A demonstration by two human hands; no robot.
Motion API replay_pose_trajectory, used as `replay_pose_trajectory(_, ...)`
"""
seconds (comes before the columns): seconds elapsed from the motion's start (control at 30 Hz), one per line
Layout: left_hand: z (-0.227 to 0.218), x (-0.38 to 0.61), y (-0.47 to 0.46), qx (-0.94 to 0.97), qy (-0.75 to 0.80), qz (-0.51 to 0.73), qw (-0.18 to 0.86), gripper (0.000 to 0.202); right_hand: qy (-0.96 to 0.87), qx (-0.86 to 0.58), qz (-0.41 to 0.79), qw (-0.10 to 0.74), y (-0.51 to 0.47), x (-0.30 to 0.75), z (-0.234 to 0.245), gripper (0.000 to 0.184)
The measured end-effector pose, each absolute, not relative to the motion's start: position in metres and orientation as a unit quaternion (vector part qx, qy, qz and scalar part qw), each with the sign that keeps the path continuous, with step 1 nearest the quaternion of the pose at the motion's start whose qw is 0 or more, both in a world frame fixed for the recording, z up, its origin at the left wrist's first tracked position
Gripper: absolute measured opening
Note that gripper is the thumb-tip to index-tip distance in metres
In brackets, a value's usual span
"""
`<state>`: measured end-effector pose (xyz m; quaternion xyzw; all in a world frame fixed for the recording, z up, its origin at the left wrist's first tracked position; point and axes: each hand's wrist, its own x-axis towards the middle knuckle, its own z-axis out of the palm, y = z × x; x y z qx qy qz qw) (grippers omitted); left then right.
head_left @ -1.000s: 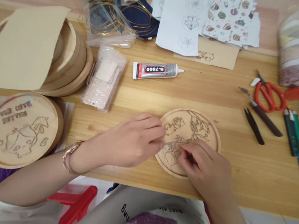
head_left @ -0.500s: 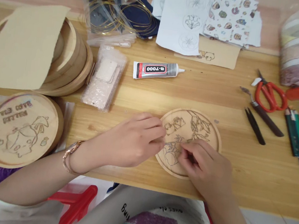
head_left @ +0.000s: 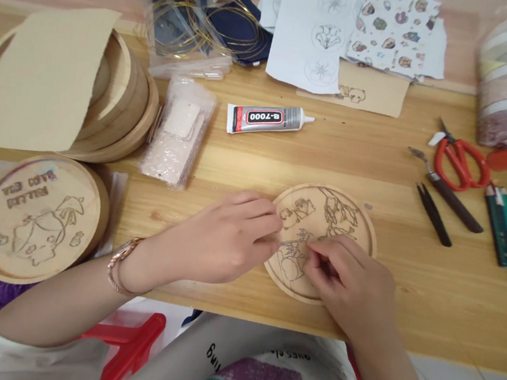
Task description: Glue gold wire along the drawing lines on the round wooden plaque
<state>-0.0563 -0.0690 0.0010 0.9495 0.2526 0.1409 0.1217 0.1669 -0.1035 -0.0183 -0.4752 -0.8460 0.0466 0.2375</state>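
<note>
A round wooden plate [head_left: 327, 193] with a raised rim lies on the table, its surface lined with outlined panda and bamboo drawings. Over its left edge, my left hand [head_left: 238, 237] is closed, fingertips curled together; whatever is in them is hidden. My right hand [head_left: 350, 282] rests across the lower right of the plate with thumb and index finger pinched over the drawing. What that pinch holds is too small to make out. Behind the hands lies a tube of B-7000 glue [head_left: 266, 119].
At left are a second drawn wooden plate [head_left: 41, 219] and stacked wooden rounds under cardboard [head_left: 40, 77]. Bubble-wrapped pieces [head_left: 177, 134] and bagged gold wire [head_left: 185, 24] lie behind. Right: tweezers [head_left: 434, 214], red-handled pliers [head_left: 462, 163], pencils [head_left: 501, 226], bagged jars [head_left: 501, 91]. Paper patterns [head_left: 310, 30] lie at the back.
Both hands keep nearly the same pose over the plate. The whole view has shifted very slightly; nothing on the table has visibly moved.
</note>
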Motion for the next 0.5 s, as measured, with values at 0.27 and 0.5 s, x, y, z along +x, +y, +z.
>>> replay_pose_trajectory(0.27,0.0018,-0.0562,-0.0694,0.951,0.253,0.136,0.119,0.027,-0.849,-0.471,0.034,0.237,-0.1034,0.1670,-0.0177,0.013)
replay_pose_trajectory(0.5,0.0008,-0.0563,-0.0691,0.950,0.256,0.135,0.120,0.028,-0.855,-0.465,0.014,0.231,-0.1027,0.1662,-0.0180,0.016)
